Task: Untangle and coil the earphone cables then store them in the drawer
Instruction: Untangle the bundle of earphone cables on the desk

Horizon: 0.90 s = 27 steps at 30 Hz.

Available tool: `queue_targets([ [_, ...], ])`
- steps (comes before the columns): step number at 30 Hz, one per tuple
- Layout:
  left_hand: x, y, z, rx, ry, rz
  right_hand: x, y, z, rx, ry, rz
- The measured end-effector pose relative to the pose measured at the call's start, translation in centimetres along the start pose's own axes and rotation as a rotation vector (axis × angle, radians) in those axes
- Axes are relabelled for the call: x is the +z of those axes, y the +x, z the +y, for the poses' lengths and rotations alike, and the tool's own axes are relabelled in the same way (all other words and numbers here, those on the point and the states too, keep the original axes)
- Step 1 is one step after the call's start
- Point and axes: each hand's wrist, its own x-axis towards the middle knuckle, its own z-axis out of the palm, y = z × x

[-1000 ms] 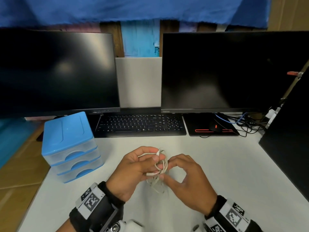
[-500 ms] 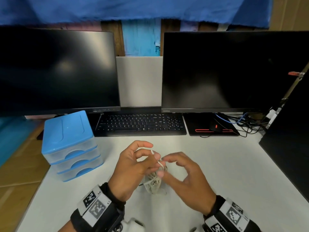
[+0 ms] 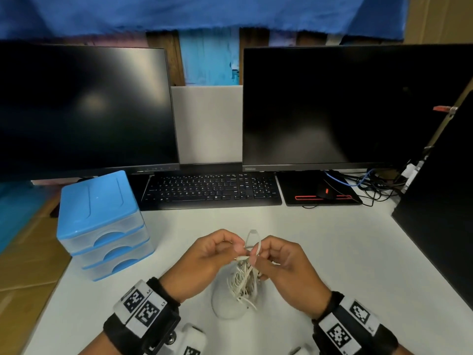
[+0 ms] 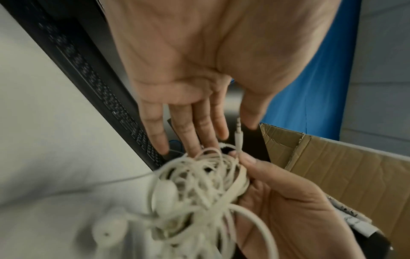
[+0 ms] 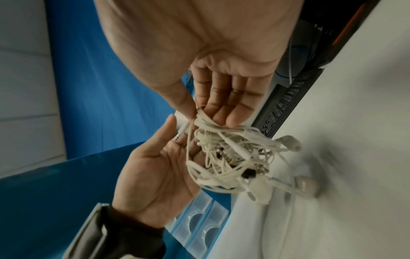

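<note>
The tangle of white earphone cables (image 3: pixel 243 278) hangs between my two hands just above the white desk (image 3: pixel 332 252), its lowest strands and earbuds (image 5: pixel 307 185) trailing down to the surface. A loop of cable (image 3: pixel 253 239) stands up above my fingertips. My left hand (image 3: pixel 207 260) pinches a strand at the top of the bundle between thumb and forefinger, and my right hand (image 3: pixel 284 265) pinches another strand right beside it, so the two hands nearly meet over the knot. In the left wrist view the jack plug (image 4: pixel 238 133) sticks upright past my right thumb (the rest of the bundle is a blur there). The mass is far from coiled.

To my left on the desk stands the blue-topped drawer unit (image 3: pixel 102 221), its three clear drawers all pushed in. Behind it and the hands lie a black keyboard (image 3: pixel 212 189) and a black mouse pad (image 3: pixel 317 190) with a mouse on it, under two dark monitors (image 3: pixel 332 106).
</note>
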Motion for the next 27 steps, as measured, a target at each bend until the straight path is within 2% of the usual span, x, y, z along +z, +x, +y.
queue_targets([
  [2, -0.3, -0.1, -0.4, 0.016, 0.100, -0.039, -0.2, 0.1, -0.1, 0.012, 0.059, 0.000],
  [4, -0.4, -0.1, -0.7, 0.033, 0.160, 0.008, -0.3, 0.1, -0.1, 0.018, 0.088, -0.012],
  [7, -0.1, 0.1, -0.6, 0.039, 0.120, 0.074, -0.1, 0.0, 0.0, 0.014, 0.141, -0.023],
  [15, 0.4, 0.3, -0.8, 0.008, 0.028, 0.122, -0.3, 0.1, -0.2, 0.021, 0.236, 0.012],
  [18, 0.4, 0.0, -0.9, 0.037, 0.051, 0.070, -0.5, 0.1, -0.7, 0.053, 0.317, 0.043],
  [21, 0.4, -0.1, -1.4, 0.040, 0.168, -0.017, -0.6, 0.1, -1.1, 0.105, 0.355, 0.068],
  [24, 0.5, 0.0, -1.8, 0.040, 0.192, 0.018, -0.2, 0.0, -0.7, 0.100, 0.210, 0.119],
  [27, 0.6, 0.1, -1.7, -0.050, 0.043, 0.104, 0.3, -0.5, -0.4, -0.043, -0.155, 0.219],
])
